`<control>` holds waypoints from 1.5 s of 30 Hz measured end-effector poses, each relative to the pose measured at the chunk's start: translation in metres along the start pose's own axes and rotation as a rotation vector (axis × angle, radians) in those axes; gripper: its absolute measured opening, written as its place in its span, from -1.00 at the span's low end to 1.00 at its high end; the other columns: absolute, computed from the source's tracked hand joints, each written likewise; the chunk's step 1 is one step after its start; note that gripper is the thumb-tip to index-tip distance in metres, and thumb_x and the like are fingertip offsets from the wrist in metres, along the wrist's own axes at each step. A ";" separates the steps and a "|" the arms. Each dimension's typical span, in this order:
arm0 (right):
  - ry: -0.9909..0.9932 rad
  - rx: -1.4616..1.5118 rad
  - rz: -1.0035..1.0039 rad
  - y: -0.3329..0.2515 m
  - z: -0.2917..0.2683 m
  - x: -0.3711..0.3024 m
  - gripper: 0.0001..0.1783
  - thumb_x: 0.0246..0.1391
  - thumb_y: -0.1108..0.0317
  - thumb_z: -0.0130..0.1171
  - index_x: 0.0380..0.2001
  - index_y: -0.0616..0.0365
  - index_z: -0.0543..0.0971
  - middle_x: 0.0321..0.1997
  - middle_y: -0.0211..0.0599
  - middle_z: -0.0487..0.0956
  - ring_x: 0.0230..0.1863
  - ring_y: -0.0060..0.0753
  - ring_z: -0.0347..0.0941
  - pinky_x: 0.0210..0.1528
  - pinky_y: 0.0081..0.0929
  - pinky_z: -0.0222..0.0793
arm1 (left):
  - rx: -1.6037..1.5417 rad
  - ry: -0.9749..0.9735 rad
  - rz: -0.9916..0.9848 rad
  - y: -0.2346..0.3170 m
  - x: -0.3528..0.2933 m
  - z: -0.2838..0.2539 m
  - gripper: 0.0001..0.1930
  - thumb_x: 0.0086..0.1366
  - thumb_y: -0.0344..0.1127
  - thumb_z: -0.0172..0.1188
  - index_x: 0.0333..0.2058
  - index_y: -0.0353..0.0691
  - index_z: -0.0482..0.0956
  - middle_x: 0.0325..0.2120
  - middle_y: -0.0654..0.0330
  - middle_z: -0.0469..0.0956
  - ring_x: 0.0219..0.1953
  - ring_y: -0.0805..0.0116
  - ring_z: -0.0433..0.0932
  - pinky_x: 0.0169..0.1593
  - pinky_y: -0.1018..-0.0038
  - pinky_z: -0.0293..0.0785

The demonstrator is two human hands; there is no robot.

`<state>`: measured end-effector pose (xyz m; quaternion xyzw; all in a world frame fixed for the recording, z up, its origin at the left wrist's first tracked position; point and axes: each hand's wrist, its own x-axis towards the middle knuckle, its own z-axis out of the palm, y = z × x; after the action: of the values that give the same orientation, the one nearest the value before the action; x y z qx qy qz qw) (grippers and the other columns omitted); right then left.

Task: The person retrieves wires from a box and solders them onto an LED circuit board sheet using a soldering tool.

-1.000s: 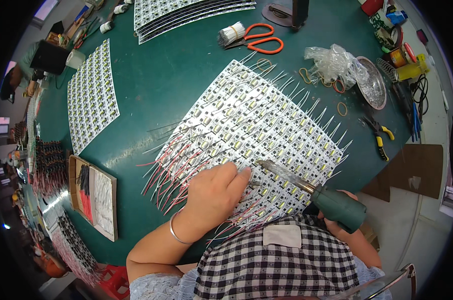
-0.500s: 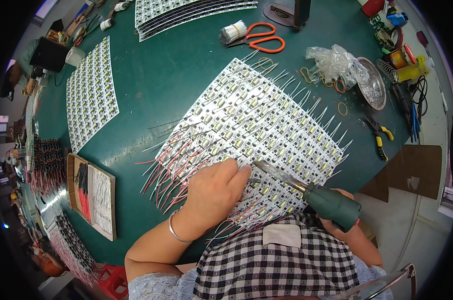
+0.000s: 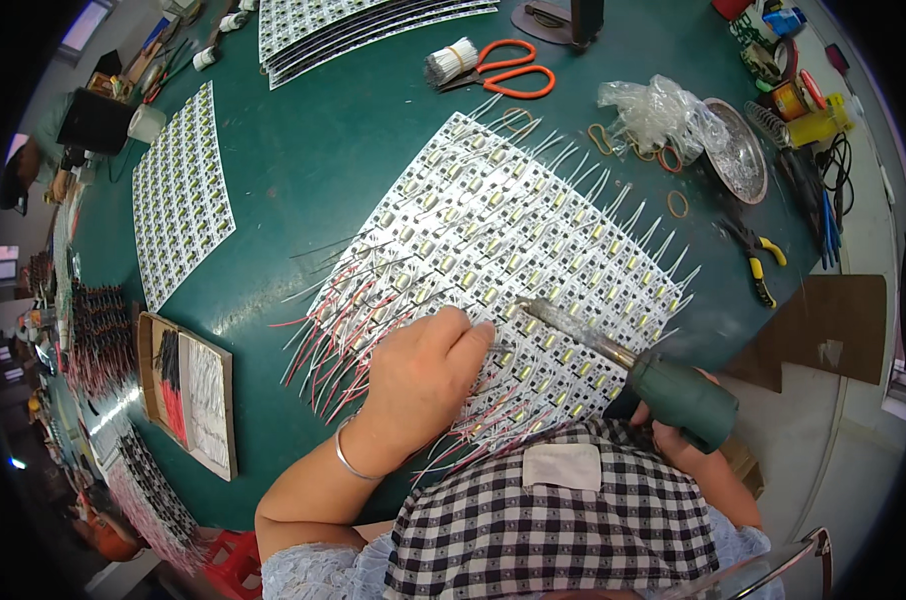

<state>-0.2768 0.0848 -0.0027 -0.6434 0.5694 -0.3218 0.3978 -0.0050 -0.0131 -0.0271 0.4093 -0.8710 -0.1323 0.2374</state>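
Note:
A large white panel of small circuit boards (image 3: 533,215) lies at an angle on the green table in front of me. Red, black and white wires stick out along its edges. My left hand (image 3: 418,365) rests over the panel's lower middle, thumb and fingers pinched; what they hold is too small to make out. My right hand (image 3: 670,442), partly hidden, is wrapped round the green handle of a soldering iron (image 3: 681,400). The iron's metal barrel points up and left, its tip over the panel just right of my left fingers.
To the left stand a box of cut wires (image 3: 210,400) and another board panel (image 3: 185,195). Beyond the work lie orange-handled scissors (image 3: 518,80), a bundle of white wires (image 3: 451,62) and stacked panels (image 3: 373,35). Pliers (image 3: 758,262), a metal dish (image 3: 738,165) and plastic bag (image 3: 663,115) lie right.
The soldering iron has moved slightly up and right across the panel, away from my left fingers. My left hand keeps its pinch in nearly the same spot. The whole view has shifted a little.

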 end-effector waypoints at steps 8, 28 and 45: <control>0.047 0.228 0.170 -0.004 -0.001 -0.009 -0.73 0.04 0.27 0.06 -0.29 0.27 0.44 -0.57 -0.32 0.51 -0.57 -0.49 0.45 -0.44 -0.57 0.35 | 0.046 0.102 0.035 0.014 0.003 -0.029 -0.80 -0.13 -0.43 0.16 -0.42 -0.20 0.56 -0.61 0.29 0.39 -0.64 0.40 0.39 -0.65 0.51 0.25; -0.097 -0.057 -0.027 0.006 -0.011 -0.020 -0.65 -0.16 0.45 0.14 -0.20 0.26 0.49 -0.18 -0.17 0.53 -0.18 -0.23 0.49 -0.12 -0.42 0.38 | -0.086 -0.126 -0.033 0.017 -0.004 -0.012 -0.69 -0.27 -0.52 0.24 -0.41 -0.13 0.57 -0.57 0.30 0.41 -0.58 0.37 0.44 -0.57 0.50 0.35; -0.158 0.123 0.078 0.010 -0.009 -0.023 -0.51 -0.18 0.48 0.16 -0.09 0.35 0.37 -0.12 -0.15 0.51 -0.12 -0.35 0.48 -0.05 -0.50 0.36 | -0.074 -0.129 -0.044 0.018 -0.006 -0.010 -0.68 -0.26 -0.51 0.25 -0.40 -0.12 0.57 -0.56 0.31 0.41 -0.58 0.38 0.44 -0.57 0.49 0.36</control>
<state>-0.2926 0.1060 -0.0065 -0.6183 0.5400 -0.2888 0.4925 -0.0079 0.0021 -0.0124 0.4101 -0.8697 -0.1956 0.1929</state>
